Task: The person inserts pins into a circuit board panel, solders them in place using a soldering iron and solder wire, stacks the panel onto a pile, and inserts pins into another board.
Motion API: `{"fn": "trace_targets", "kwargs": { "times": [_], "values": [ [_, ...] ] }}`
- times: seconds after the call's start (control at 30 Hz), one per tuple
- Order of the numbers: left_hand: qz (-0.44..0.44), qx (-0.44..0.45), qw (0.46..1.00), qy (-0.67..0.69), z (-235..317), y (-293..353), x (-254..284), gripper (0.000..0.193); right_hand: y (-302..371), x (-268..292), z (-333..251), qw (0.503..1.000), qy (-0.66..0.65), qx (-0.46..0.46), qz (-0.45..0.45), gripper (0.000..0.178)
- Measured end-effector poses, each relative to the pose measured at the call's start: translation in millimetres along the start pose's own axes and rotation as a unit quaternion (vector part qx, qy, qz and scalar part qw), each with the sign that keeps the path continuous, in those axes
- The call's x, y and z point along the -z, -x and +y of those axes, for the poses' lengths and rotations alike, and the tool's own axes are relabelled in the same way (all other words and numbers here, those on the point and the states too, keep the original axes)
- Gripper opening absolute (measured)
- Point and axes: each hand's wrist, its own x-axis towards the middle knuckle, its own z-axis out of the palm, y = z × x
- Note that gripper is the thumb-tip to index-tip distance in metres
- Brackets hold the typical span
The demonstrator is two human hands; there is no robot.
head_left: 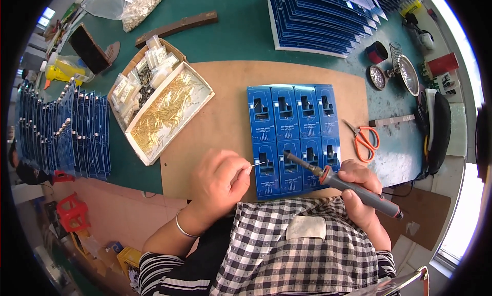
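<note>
My left hand (220, 180) is closed in a pinch at the left edge of a blue circuit board panel (277, 137). Between its fingertips is a thin, pale wire or pin (258, 164), its free end over a lower-left cutout of the panel. My right hand (360, 191) is wrapped round the grey handle of a soldering iron (353, 188). The iron's metal shaft slants up and left above the panel's lower row; I cannot tell whether its tip touches the board. The panel lies flat on a brown board (225, 85) and has several rectangular cutouts with small parts in them.
A divided box (202, 98) of gold pins and small bags stands left. Blue boards stand in a row (66, 132) at far left and a stack (318, 24) at the back. Orange-handled scissors (365, 142), a metal dish (378, 76) and a coiled iron stand (395, 55) are right.
</note>
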Motion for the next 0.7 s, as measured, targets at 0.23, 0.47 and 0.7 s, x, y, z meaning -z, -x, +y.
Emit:
{"fn": "trace_targets", "kwargs": {
  "times": [0.23,0.47,0.7],
  "values": [
    [0.037,-0.087,0.991,-0.091,-3,2,-20,0.019,-4,-8,-1,0.999,0.032,0.004,-0.030,0.027],
    [0.031,-0.072,0.995,-0.063,-5,3,-18,0.021,-6,-11,0,0.996,0.055,0.004,-0.063,0.026],
    [0.038,-0.074,0.994,-0.071,-4,2,-20,0.019,-7,-13,0,0.996,0.060,-0.007,-0.064,0.027]
  ]
}}
